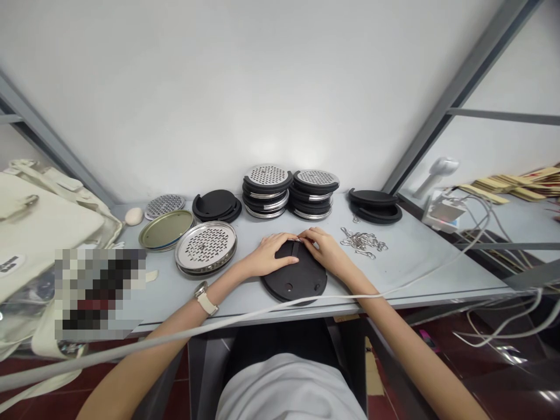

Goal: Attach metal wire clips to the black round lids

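Note:
A flat black round base (301,280) lies on the table in front of me, with a strip and small holes on its face. My left hand (273,255) holds its upper left edge, thumb on the face and fingers along the far rim. My right hand (322,249) pinches at the same far rim, its fingertips meeting those of my left hand at the end of the strip. Any small part between the fingertips is too hidden to name. To the right lies a loose pile of small metal clips (362,241).
Perforated metal discs (206,245) and a gold lid (166,229) lie on the left. Stacked black and metal rounds (268,192) stand by the wall; black rounds (376,207) sit at the right. A white cable (258,310) crosses before my arms. A cream bag (48,216) is far left.

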